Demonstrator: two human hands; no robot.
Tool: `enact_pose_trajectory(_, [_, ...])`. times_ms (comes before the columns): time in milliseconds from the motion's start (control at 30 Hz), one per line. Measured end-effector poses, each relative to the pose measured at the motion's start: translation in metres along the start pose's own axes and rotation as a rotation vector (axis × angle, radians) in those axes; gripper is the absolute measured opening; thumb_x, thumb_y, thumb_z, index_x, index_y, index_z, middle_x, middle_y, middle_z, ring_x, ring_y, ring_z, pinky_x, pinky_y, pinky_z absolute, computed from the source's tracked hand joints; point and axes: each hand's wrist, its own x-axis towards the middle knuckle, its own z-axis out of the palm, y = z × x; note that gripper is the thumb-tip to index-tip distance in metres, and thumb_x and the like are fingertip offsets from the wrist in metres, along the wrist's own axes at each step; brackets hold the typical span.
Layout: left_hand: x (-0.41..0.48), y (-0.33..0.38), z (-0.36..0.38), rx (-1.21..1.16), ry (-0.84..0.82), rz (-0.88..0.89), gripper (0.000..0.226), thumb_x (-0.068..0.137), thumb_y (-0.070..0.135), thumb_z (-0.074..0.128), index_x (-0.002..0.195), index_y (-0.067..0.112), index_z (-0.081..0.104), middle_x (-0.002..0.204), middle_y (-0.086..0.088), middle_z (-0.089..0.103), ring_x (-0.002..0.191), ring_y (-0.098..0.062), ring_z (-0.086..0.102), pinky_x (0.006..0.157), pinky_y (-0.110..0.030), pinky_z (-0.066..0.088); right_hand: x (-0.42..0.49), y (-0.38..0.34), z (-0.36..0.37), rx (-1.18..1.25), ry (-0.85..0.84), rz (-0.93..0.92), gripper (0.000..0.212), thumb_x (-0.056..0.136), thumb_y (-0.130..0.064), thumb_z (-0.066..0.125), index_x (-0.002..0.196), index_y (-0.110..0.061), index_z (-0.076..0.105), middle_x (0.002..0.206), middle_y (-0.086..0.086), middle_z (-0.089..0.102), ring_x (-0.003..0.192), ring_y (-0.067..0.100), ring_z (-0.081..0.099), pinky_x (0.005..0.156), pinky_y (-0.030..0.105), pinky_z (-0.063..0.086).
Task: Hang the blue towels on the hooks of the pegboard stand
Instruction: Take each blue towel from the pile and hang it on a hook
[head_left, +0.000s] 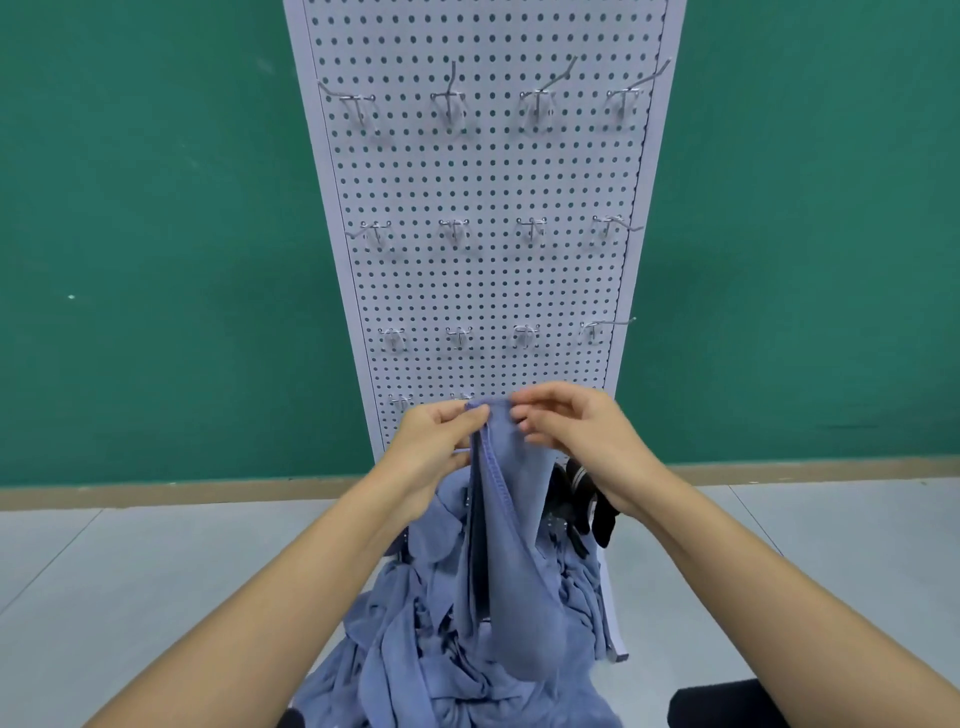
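Observation:
A white pegboard stand (488, 171) rises in front of me with several rows of bare metal hooks (453, 98). I hold one blue towel (511, 545) up in front of the board's lowest row. My left hand (436, 441) pinches its top edge on the left. My right hand (571, 423) pinches the same edge on the right. The towel hangs down in a long fold between my hands. Below it lies a heap of more blue towels (415, 660).
A green wall (156, 234) stands behind the pegboard, meeting a pale tiled floor (130, 566). A black object (587, 504) sits by the stand's base under my right wrist. A dark shape (717, 701) lies at the bottom right.

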Motion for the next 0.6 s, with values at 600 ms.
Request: enact_pose_trajectory(600, [0.007,0.005,-0.02,0.303,0.134,0.167,0.024,0.098,0.014,0.043,0.092,0.012,0.066,0.082,-0.004,0.065,0.073,-0.014,0.054,0.071,-0.03,0.044,0.001,0.017,-0.013,-1.029,-0.273,-0.307,0.03,0.094,-0.041,0.054,0.072,-0.025,0.043,0.071,-0.004,0.05,0.079,0.011,0.038,0.071,0.026,0.031])
